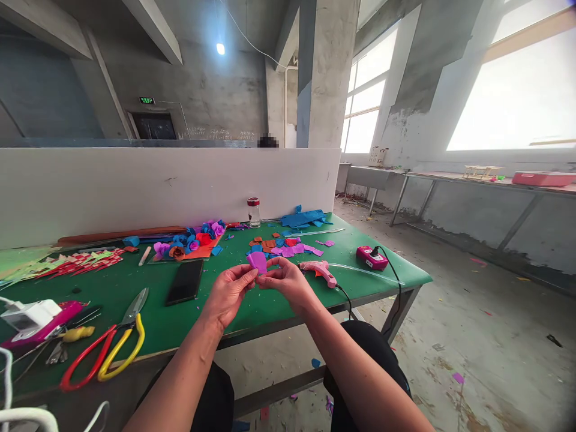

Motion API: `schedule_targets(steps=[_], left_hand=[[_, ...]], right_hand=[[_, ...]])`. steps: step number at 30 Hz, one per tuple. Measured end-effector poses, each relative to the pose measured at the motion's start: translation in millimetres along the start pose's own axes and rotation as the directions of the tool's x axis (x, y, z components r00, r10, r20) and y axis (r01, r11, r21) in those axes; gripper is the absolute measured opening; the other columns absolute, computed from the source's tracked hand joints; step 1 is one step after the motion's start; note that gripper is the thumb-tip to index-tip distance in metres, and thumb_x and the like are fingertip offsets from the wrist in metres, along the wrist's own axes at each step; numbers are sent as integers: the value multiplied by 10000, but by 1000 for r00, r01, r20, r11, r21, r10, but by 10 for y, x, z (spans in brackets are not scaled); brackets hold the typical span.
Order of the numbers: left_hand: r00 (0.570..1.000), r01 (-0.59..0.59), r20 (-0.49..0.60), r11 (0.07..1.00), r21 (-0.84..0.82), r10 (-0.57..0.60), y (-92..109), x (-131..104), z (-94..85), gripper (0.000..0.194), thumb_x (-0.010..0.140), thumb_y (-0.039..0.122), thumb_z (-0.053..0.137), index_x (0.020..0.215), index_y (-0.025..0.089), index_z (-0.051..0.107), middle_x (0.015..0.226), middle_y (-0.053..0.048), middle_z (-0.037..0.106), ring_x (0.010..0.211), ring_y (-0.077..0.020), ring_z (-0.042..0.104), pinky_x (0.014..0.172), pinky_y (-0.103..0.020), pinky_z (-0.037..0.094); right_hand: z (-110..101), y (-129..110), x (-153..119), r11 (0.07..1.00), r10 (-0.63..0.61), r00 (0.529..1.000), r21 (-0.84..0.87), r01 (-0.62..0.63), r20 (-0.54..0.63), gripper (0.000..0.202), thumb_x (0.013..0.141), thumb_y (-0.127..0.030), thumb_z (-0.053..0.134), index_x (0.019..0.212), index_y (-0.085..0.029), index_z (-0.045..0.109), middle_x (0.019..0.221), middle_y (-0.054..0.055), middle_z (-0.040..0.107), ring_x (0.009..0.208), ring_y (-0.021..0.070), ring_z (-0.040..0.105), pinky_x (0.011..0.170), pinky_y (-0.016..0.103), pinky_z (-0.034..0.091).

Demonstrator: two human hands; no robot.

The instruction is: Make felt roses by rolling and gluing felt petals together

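A small purple paper petal [258, 261] is pinched between both hands above the front part of the green table [252, 312]. My left hand [231, 291] grips its lower left edge with thumb and fingers. On the other side, my right hand [288, 282] is closed at its lower right edge. Just right of that hand lies a pink glue gun [320, 271] with a clear glue stick behind it. Beyond the hands, cut purple paper pieces [299, 248] are scattered with brown and blue ones. Finished paper flowers [198, 240] are piled at the back left.
A black phone [184, 282] and red-and-yellow scissors [119, 342] lie at left, near a magenta power strip [45, 327]. A red-lidded jar [254, 212] and blue paper [303, 218] stand before the white partition [171, 186]. A pink socket box [372, 258] sits right.
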State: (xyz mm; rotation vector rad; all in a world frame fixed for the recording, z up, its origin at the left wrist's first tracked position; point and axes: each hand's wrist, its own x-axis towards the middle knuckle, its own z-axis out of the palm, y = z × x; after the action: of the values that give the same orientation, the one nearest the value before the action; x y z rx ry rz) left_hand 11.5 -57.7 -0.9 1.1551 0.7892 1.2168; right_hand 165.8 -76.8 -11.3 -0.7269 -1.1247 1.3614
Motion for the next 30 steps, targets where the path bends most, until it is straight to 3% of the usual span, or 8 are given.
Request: schedule_targets(steps=[7, 17, 30], left_hand=[[1000, 32, 3, 999, -43, -31, 51, -24, -20, 302, 526, 301, 903, 733, 137, 757, 666, -28, 675, 634, -107, 544, 647, -227, 441], [1000, -10, -14, 999, -42, 9, 70, -35, -10, 315, 502, 311, 910, 706, 135, 746, 654, 2, 626, 591, -83, 475, 610, -223, 401], [997, -71, -20, 997, 38, 72, 102, -54, 23, 293, 502, 332, 899, 668, 153, 736, 680, -10, 621, 632, -108, 462, 633, -251, 386]], right_hand=[[-2, -40, -40, 995, 58, 993, 75, -66, 98, 514, 541, -348, 894, 915, -193, 577, 726, -7, 728, 656, 136, 669, 758, 293, 490], [-20, -10, -46, 996, 55, 986, 55, -64, 155, 502, 572, -385, 879, 943, -188, 603, 765, 11, 745, 689, 146, 686, 783, 308, 503], [-35, 14, -30, 998, 37, 993, -59, -30, 114, 430, 569, -421, 867, 861, -169, 676, 758, 31, 754, 737, 183, 713, 841, 360, 513]])
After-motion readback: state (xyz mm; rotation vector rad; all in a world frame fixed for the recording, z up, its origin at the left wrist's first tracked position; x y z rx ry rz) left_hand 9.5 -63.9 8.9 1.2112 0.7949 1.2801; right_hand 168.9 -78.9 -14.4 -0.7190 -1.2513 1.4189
